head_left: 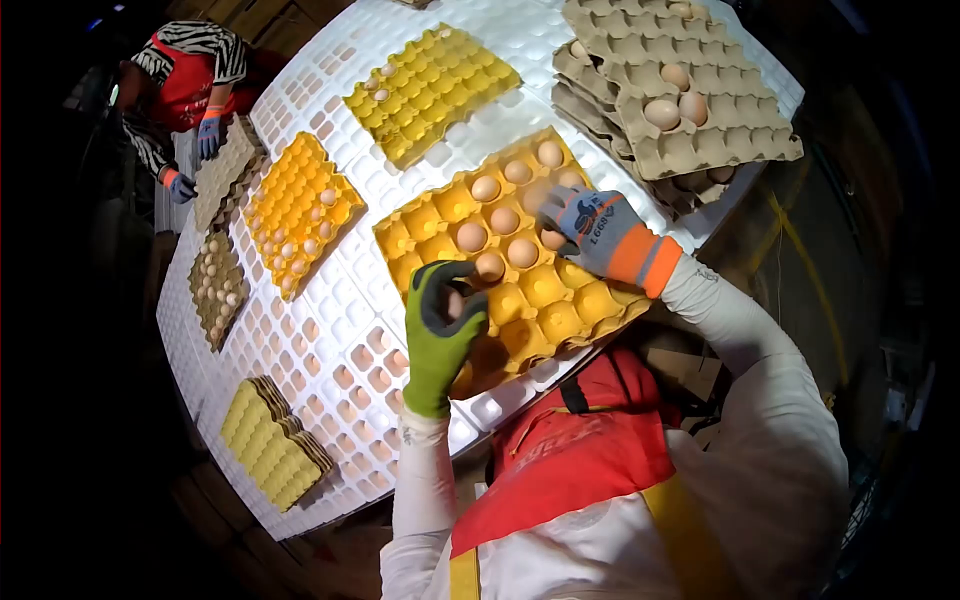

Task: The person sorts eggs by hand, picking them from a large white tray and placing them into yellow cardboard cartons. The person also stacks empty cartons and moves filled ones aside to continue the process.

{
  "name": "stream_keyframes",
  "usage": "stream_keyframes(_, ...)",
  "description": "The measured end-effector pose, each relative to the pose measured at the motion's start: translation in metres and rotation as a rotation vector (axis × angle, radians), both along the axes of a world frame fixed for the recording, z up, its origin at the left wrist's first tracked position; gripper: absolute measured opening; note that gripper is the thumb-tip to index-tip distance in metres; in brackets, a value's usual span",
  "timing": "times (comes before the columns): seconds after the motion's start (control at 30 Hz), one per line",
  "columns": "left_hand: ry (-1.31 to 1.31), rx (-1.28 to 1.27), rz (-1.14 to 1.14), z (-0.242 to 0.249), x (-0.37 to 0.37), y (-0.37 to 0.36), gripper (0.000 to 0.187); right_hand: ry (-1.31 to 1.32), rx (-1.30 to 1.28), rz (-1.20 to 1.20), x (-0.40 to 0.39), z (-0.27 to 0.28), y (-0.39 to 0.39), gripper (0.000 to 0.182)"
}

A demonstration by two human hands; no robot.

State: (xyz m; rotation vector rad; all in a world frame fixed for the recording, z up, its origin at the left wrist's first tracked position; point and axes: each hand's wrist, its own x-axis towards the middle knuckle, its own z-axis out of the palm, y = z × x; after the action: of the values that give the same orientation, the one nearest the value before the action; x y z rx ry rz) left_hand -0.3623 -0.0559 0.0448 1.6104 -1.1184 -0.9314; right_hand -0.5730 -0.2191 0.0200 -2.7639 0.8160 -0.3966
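My left hand (444, 335), in a green and black glove, curls its thumb and fingers around an egg (455, 304) over the left part of a yellow egg tray (415, 222). My right hand (590, 225), in a grey and orange glove, is over the right part of that tray. Its fingers bend around a blurred egg (540, 194), with another egg partly hidden under the hand. Between the hands, several brown eggs (504, 220) sit in the tray's cups. The cups along its near side show bare yellow.
A white moulded surface (335, 285) with many eggs in its pockets spreads across the table. Stacked grey trays (715, 110) with eggs stand at back right. More yellow trays (430, 95) lie behind and left. A co-worker (185, 85) is at the far left.
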Motion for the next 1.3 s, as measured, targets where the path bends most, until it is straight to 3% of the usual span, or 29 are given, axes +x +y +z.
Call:
stream_keyframes(0.03, -0.419, -0.017, -0.079, 0.005, -0.006, -0.012, 0.041, -0.104, 0.127, 0.014, -0.005, 0.0, -0.003, 0.03)
stream_keyframes(0.1, -0.972, -0.058, -0.17, -0.003, -0.011, -0.028, 0.028, -0.291, 0.38, 0.04, -0.018, 0.006, -0.014, 0.037)
stream_keyframes(0.17, -1.061, 0.002, -0.155, -0.018, -0.019, -0.035, 0.03, -0.576, 0.777, -0.014, -0.026, 0.011, -0.009, 0.036)
stream_keyframes(0.23, -0.901, -0.008, -0.153, -0.023, -0.012, -0.034, 0.032, -0.62, 1.434, -0.148, -0.039, 0.019, -0.005, 0.036)
stream_keyframes(0.3, -0.691, 0.028, -0.134, -0.019, -0.004, -0.031, 0.034, -0.839, 1.822, -0.133, -0.036, 0.014, 0.007, 0.038)
stream_keyframes(0.37, -0.426, 0.107, -0.092, -0.003, 0.003, -0.024, 0.035, -0.841, 1.831, -0.181, -0.026, 0.016, 0.01, 0.04)
stream_keyframes(0.4, -0.083, -0.066, 0.01, -0.029, 0.011, -0.017, 0.044, -0.78, 1.725, -0.157, -0.019, 0.02, 0.009, 0.041)
stream_keyframes(0.43, 0.407, 0.055, 0.09, -0.018, 0.015, -0.009, 0.046, -0.728, 1.613, -0.137, -0.013, 0.026, 0.006, 0.043)
stream_keyframes(0.47, 0.61, -0.016, 0.145, -0.003, 0.014, -0.009, 0.048, -0.68, 1.499, -0.122, -0.009, 0.029, 0.002, 0.045)
stream_keyframes(0.5, 0.815, -0.088, 0.203, 0.006, 0.013, -0.008, 0.051, -0.385, 1.166, -0.041, -0.004, 0.023, -0.008, 0.039)
stream_keyframes(0.53, 0.783, -0.123, 0.187, -0.002, 0.02, -0.009, 0.054, -0.23, 0.686, 0.009, 0.001, 0.022, -0.006, 0.041)
stream_keyframes(0.57, 0.548, -0.108, 0.159, -0.008, 0.027, -0.016, 0.048, -0.075, 0.205, 0.059, 0.012, 0.026, 0.0, 0.043)
stream_keyframes(0.63, -0.031, -0.172, 0.056, -0.014, 0.029, -0.035, 0.041, 0.256, 0.026, 0.036, 0.032, 0.032, 0.011, 0.039)
stream_keyframes(0.67, -0.601, -0.086, 0.051, 0.0, 0.024, -0.045, 0.035, 0.348, -0.051, 0.037, 0.04, 0.021, 0.014, 0.037)
stream_keyframes(0.7, -0.943, -0.053, 0.001, -0.001, 0.02, -0.056, 0.042, 0.439, -0.131, 0.044, 0.046, 0.014, 0.018, 0.036)
stream_keyframes(0.77, -1.139, 0.391, -0.171, 0.007, 0.007, -0.079, 0.044, 0.347, -0.144, 0.055, 0.049, 0.016, 0.02, 0.028)
stream_keyframes(0.83, -1.187, 0.297, -0.127, -0.008, 0.009, -0.082, 0.04, 0.317, -0.052, 0.067, 0.045, 0.029, 0.017, 0.021)
stream_keyframes(0.87, -1.211, 0.243, -0.109, -0.011, 0.011, -0.081, 0.038, 0.156, 0.008, 0.065, 0.038, 0.031, 0.015, 0.025)
stream_keyframes(0.9, -0.948, 0.154, -0.083, -0.01, 0.019, -0.073, 0.037, 0.027, 0.135, 0.053, 0.028, 0.028, 0.009, 0.035)
stream_keyframes(0.97, -0.431, -0.041, -0.041, 0.0, 0.049, -0.049, 0.034, -0.311, 0.723, 0.028, 0.011, 0.016, 0.006, 0.048)
stream_keyframes(1.0, 0.013, -0.157, -0.076, -0.017, 0.06, -0.039, 0.035, -0.488, 0.98, 0.096, 0.01, 0.014, 0.008, 0.054)
stream_keyframes(1.03, 0.502, 0.108, -0.106, 0.005, 0.061, -0.02, 0.047, -0.405, 1.318, -0.114, 0.01, 0.041, 0.021, 0.053)
stream_keyframes(1.17, 0.873, -0.058, -0.154, -0.026, 0.063, 0.051, 0.063, -0.414, 1.378, -0.095, 0.029, 0.05, 0.074, 0.054)
stream_keyframes(1.23, 0.979, -0.112, -0.072, -0.027, 0.071, 0.089, 0.067, -0.399, 1.454, -0.102, 0.048, 0.051, 0.109, 0.059)
stream_keyframes(1.3, 0.968, -0.108, 0.021, -0.035, 0.087, 0.139, 0.062, -0.447, 1.591, 0.048, 0.071, 0.05, 0.141, 0.056)
